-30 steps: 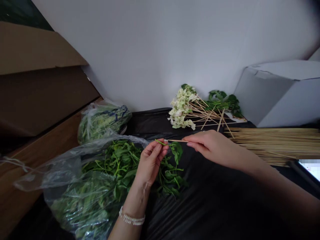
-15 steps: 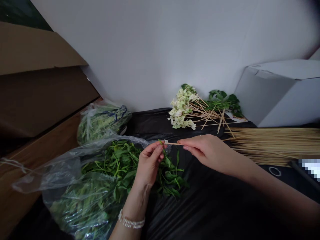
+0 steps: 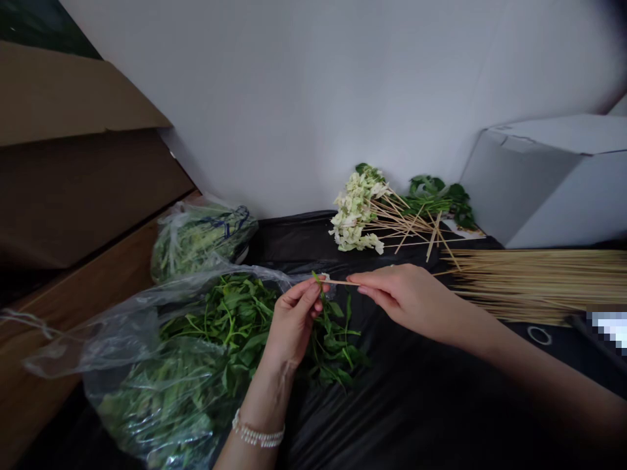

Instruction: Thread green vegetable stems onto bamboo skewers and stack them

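My right hand (image 3: 399, 294) pinches a thin wooden skewer (image 3: 340, 282), held nearly level and pointing left. Its tip meets a green stem (image 3: 316, 279) that my left hand (image 3: 298, 313) grips between thumb and fingers; whether the tip has pierced the stem is hidden by the fingertips. Below and around my left hand lie loose leafy greens (image 3: 245, 313), spilling from a clear plastic bag (image 3: 161, 385). Beyond my hands, skewers threaded with pale cabbage pieces (image 3: 355, 215) lie beside skewers bearing dark green leaves (image 3: 435, 192).
A large bundle of bare skewers (image 3: 529, 284) lies at the right. A white box (image 3: 539, 183) stands behind it, and a cardboard box (image 3: 73, 163) stands at the left. Another bag of greens (image 3: 203, 238) sits at the back left. Black plastic sheeting (image 3: 392, 405) covers the work surface.
My left hand has shifted slightly right, bringing the stem closer along the skewer tip. My right hand stays almost still.
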`<action>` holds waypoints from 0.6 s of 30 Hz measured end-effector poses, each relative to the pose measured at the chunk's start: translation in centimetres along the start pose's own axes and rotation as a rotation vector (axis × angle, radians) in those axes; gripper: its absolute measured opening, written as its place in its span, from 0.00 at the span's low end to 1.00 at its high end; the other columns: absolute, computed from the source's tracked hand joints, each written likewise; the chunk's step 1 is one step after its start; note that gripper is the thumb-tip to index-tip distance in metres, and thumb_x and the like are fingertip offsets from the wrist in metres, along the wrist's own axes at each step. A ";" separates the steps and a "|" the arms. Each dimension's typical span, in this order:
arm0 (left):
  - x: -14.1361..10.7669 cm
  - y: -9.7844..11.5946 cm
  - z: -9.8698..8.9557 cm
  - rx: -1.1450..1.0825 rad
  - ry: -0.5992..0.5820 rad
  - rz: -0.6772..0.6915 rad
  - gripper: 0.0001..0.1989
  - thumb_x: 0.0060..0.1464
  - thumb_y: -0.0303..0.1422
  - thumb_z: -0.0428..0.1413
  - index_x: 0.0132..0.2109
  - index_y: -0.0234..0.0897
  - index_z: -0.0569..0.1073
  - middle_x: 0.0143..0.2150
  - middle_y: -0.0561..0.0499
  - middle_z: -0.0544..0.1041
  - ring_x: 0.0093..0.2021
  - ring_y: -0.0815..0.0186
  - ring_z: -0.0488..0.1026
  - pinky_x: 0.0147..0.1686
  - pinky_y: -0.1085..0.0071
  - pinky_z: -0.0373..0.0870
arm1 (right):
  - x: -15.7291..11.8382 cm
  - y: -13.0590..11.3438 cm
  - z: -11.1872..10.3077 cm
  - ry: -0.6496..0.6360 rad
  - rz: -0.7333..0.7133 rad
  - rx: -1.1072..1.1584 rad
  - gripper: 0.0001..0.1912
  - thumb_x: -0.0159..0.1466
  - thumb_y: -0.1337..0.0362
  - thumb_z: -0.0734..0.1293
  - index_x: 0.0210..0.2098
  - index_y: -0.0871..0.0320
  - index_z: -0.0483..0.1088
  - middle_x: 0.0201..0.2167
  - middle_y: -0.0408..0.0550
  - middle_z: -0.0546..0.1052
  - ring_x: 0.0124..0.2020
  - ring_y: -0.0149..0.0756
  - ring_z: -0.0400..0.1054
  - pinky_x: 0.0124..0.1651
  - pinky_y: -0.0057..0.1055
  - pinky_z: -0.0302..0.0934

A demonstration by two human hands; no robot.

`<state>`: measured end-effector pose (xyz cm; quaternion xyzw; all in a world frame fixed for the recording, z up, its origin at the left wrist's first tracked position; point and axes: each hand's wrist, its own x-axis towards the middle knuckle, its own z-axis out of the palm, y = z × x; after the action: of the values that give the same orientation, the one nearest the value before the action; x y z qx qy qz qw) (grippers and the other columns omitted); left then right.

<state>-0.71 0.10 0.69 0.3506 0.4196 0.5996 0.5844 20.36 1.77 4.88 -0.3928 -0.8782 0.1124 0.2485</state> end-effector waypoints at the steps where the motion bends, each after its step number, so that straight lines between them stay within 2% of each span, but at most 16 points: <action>1: 0.0 0.0 0.0 0.004 0.000 0.001 0.14 0.43 0.34 0.69 0.39 0.35 0.83 0.33 0.50 0.81 0.24 0.79 0.65 0.23 0.84 0.62 | 0.0 0.0 0.0 0.001 0.001 -0.002 0.16 0.68 0.66 0.61 0.50 0.50 0.75 0.38 0.46 0.82 0.37 0.36 0.76 0.42 0.31 0.67; 9: 0.1 0.0 0.0 0.040 0.050 0.009 0.13 0.39 0.34 0.70 0.36 0.36 0.83 0.31 0.50 0.81 0.23 0.79 0.65 0.23 0.84 0.62 | 0.0 0.0 0.1 -0.006 0.008 -0.031 0.16 0.67 0.66 0.61 0.50 0.50 0.75 0.38 0.46 0.82 0.37 0.36 0.76 0.41 0.31 0.66; 13: 0.2 -0.1 -0.3 0.084 0.094 0.036 0.12 0.39 0.33 0.70 0.35 0.37 0.83 0.29 0.51 0.81 0.21 0.80 0.61 0.20 0.84 0.57 | 0.0 -0.3 0.1 -0.016 0.019 -0.031 0.15 0.67 0.67 0.61 0.49 0.50 0.76 0.37 0.45 0.82 0.36 0.36 0.76 0.41 0.30 0.66; 18: 0.1 0.0 -0.3 0.121 0.071 0.018 0.11 0.40 0.34 0.69 0.34 0.36 0.83 0.28 0.50 0.80 0.21 0.79 0.59 0.20 0.81 0.54 | 0.0 -0.3 0.3 -0.029 0.012 -0.023 0.16 0.68 0.66 0.61 0.49 0.50 0.76 0.36 0.45 0.82 0.36 0.35 0.76 0.40 0.29 0.65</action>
<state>-1.02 0.19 0.58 0.3677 0.4721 0.5906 0.5415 20.00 1.56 4.72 -0.3992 -0.8806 0.1096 0.2304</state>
